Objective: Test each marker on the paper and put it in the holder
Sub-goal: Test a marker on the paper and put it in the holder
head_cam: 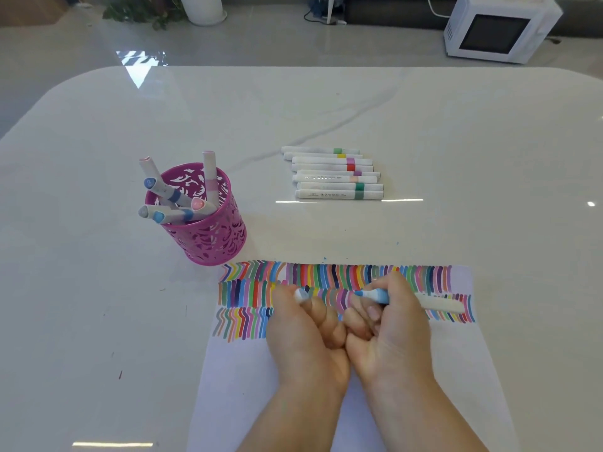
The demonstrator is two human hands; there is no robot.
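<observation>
Gripping a blue marker (pixel 408 300) in your right hand (pixel 388 324), you have its fingers (pixel 373 313) curled tight around the blue collar, the uncapped tip poking out to their left and the white barrel trailing off to the right. Your left hand (pixel 308 331) is clenched on the cap (pixel 301 294), which shows just above its fingers, close to the tip. Both hands rest on the paper (pixel 248 370), over its rows of coloured strokes. Up and left of your fingers stands the pink holder (pixel 208 236) with several markers; eight more (pixel 336 173) lie on the counter (pixel 456 141) beyond.
</observation>
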